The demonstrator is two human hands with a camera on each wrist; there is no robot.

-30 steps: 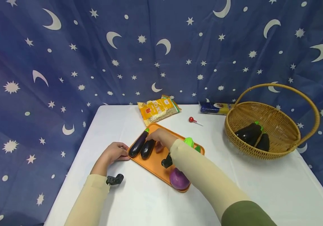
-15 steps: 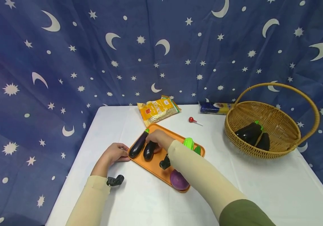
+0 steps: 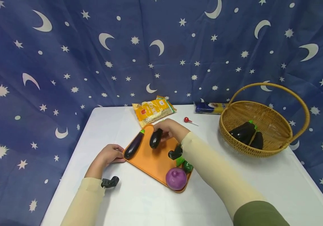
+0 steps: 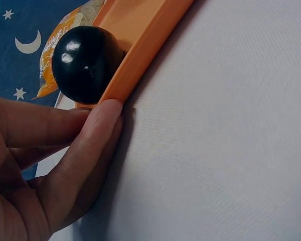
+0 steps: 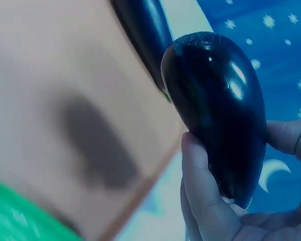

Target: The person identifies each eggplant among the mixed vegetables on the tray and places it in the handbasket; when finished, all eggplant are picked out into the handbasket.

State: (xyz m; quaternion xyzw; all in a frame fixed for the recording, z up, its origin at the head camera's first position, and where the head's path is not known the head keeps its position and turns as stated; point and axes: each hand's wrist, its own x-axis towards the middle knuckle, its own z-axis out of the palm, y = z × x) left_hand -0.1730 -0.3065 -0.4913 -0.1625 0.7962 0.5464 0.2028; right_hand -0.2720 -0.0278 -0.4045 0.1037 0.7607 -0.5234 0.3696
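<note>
My right hand [image 3: 170, 128] holds a short dark eggplant [image 3: 156, 138] above the orange tray [image 3: 151, 161]. In the right wrist view thumb and fingers grip this eggplant [image 5: 215, 110] near its narrow end, and its shadow falls on the tray. My left hand [image 3: 111, 154] pinches the tray's left corner; the left wrist view has its fingertips [image 4: 104, 113] right at the tray edge [image 4: 135, 65]. A longer eggplant [image 3: 134, 145] lies along the tray's left side. At the other end sit a purple onion [image 3: 176, 179] and a green pepper [image 3: 187, 167], with a bright green vegetable [image 3: 180, 161] partly behind my right arm.
A wicker basket [image 3: 272, 153] with a tall handle stands at the right, with dark eggplants [image 3: 244, 133] inside. At the back lie a yellow grain packet [image 3: 153, 110], a red lollipop [image 3: 186, 120] and a blue-and-yellow packet [image 3: 210, 108]. A star-patterned curtain [image 3: 127, 75] hangs behind the white table.
My right hand has taken hold of the short eggplant and lifted it off the tray, up and rightward. The left hand stays at the tray corner. The view has shifted slightly.
</note>
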